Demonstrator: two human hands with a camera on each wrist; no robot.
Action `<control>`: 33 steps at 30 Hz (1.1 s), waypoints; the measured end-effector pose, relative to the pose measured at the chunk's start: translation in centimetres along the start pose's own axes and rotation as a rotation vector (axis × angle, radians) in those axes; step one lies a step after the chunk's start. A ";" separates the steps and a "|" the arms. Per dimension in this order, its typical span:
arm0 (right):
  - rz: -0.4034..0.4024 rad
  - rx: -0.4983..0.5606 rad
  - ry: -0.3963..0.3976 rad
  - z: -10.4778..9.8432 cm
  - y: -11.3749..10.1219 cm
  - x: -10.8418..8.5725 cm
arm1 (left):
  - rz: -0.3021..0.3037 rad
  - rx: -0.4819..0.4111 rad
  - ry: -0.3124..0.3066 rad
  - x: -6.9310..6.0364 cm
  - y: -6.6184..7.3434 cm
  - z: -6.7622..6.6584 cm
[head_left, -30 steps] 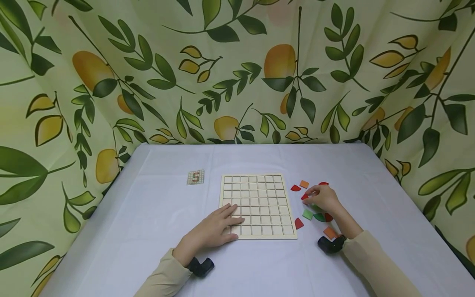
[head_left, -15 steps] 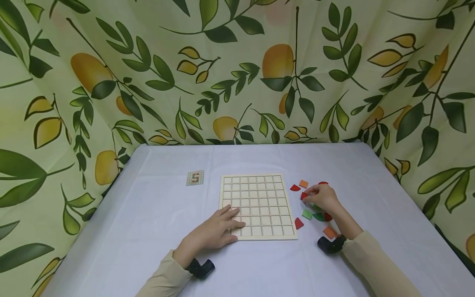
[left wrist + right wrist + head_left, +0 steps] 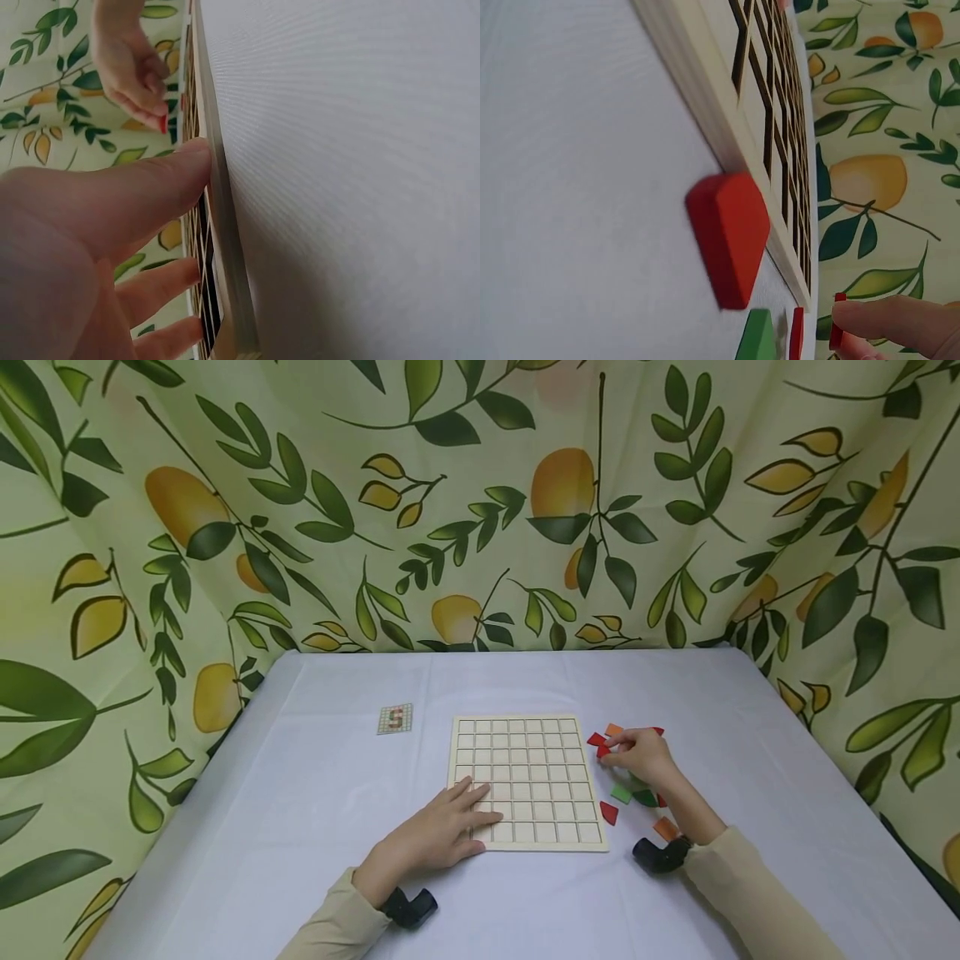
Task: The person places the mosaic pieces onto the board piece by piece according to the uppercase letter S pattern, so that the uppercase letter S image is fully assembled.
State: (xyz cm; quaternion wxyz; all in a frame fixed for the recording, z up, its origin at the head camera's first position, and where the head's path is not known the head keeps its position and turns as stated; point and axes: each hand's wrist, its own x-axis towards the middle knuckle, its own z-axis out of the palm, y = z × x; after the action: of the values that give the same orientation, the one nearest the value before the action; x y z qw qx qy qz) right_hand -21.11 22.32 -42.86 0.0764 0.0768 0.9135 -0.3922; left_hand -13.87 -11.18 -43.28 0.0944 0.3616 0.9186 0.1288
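Observation:
My right hand [image 3: 647, 758] pinches a small red block [image 3: 838, 321] between thumb and fingertips, just off the right side of a square wooden grid board [image 3: 536, 791]. In the left wrist view that red block also shows between the fingertips of the right hand [image 3: 131, 71]. My left hand [image 3: 435, 831] rests on the board's near left corner, fingers spread and fairly straight, thumb at the near edge [image 3: 196, 154]. Close to the right hand lie a red quarter-round block [image 3: 596, 738], an orange square block [image 3: 614, 729] and a green square block [image 3: 621, 794].
A small card [image 3: 395, 718] with a coloured grid figure lies left of the board. A red block [image 3: 731, 240] sits against the board's right edge. Another orange block [image 3: 665, 829] lies near the right wrist. A leaf-patterned curtain [image 3: 480, 527] stands behind the white table [image 3: 337, 760].
My right hand has moved a little left towards the board with the red block in its fingertips. The board has shifted slightly right and nearer, with the left hand on it.

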 end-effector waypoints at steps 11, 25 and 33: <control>-0.076 0.025 -0.011 1.2 -1.5 0.1 | -0.029 0.025 -0.032 0.2 0.4 0.2; -0.111 0.078 -0.030 3.0 -3.1 0.8 | 0.028 0.080 -0.006 0.0 0.2 0.1; -0.152 0.123 -0.069 3.8 -3.8 1.4 | 0.028 0.081 -0.006 0.0 0.1 0.1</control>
State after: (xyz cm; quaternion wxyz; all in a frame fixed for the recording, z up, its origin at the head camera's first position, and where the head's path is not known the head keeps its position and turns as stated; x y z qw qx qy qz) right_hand -22.93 17.06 -43.03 0.0729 -0.0019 0.8878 -0.4544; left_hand -13.81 -11.05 -43.39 0.0807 0.3785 0.9175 0.0916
